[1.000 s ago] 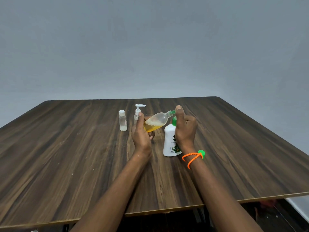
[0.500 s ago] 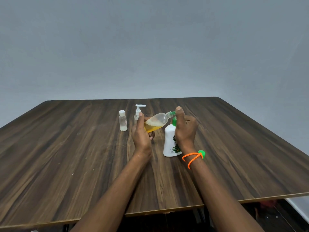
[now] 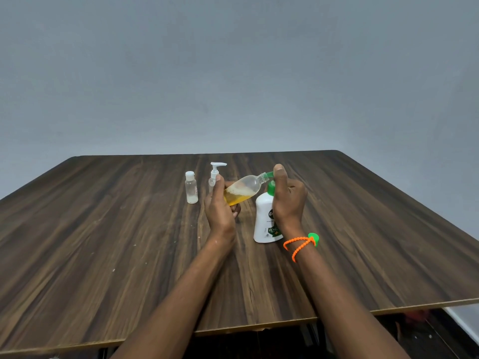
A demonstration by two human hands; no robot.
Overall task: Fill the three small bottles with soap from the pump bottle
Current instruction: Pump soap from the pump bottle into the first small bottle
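My left hand (image 3: pixel 219 208) grips a small clear bottle (image 3: pixel 243 190) tilted on its side, its neck up against the green nozzle of the white pump bottle (image 3: pixel 265 221). Yellow soap with foam lies in the tilted bottle's lower half. My right hand (image 3: pixel 287 198) is curled round the green pump head, thumb on top. A small capped clear bottle (image 3: pixel 191 187) stands upright to the left. Behind my left hand stands a small clear bottle with a white pump top (image 3: pixel 215 172), partly hidden.
All of this sits on a dark wooden table (image 3: pixel 103 242) in front of a plain grey wall. An orange and green band is on my right wrist (image 3: pixel 300 244). The table's front edge runs just below my forearms.
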